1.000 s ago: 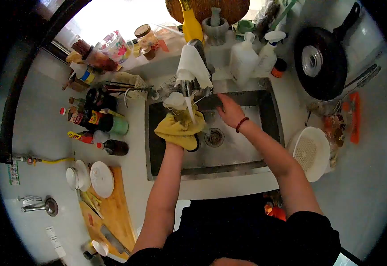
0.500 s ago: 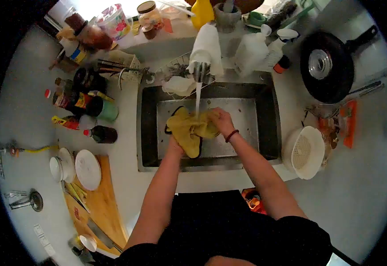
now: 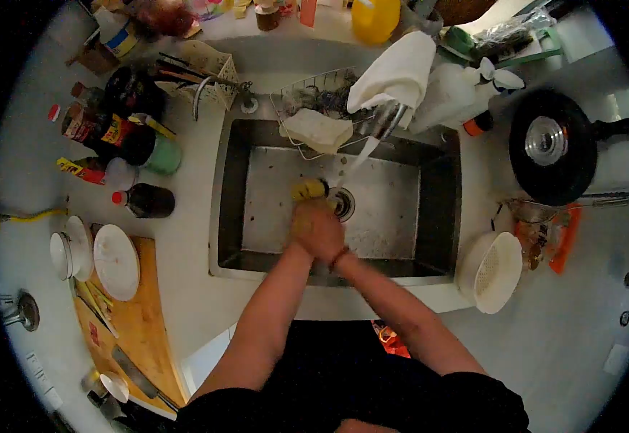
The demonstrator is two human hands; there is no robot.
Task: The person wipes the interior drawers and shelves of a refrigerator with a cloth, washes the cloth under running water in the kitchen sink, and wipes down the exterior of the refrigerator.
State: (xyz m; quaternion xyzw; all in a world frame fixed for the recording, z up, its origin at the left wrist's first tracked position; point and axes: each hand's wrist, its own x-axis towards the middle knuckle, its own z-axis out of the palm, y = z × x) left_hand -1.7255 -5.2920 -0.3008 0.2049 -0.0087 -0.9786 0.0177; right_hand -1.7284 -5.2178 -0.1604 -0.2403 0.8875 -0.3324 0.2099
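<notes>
Both hands are together over the sink (image 3: 257,173), left of the drain (image 3: 341,204). My left hand (image 3: 302,225) is closed on a yellow cloth (image 3: 309,189), which is bunched up with a dark edge showing. My right hand (image 3: 323,234) wraps round the same cloth, pressed against my left hand; its wrist wears a dark red bracelet. Water runs from the faucet (image 3: 389,119), which has a white cloth (image 3: 395,71) draped over it, and falls beyond my hands.
A wire rack with a pale cloth (image 3: 317,130) hangs at the sink's back. Bottles (image 3: 148,200), plates (image 3: 116,262) and a cutting board with a knife (image 3: 135,372) are at the left. A white colander (image 3: 493,272) and black pan (image 3: 553,146) are at the right.
The yellow cloth has gone from spread out under the running water to bunched between my hands. My hands have come together nearer the sink's front. The faucet stream now points away from the cloth.
</notes>
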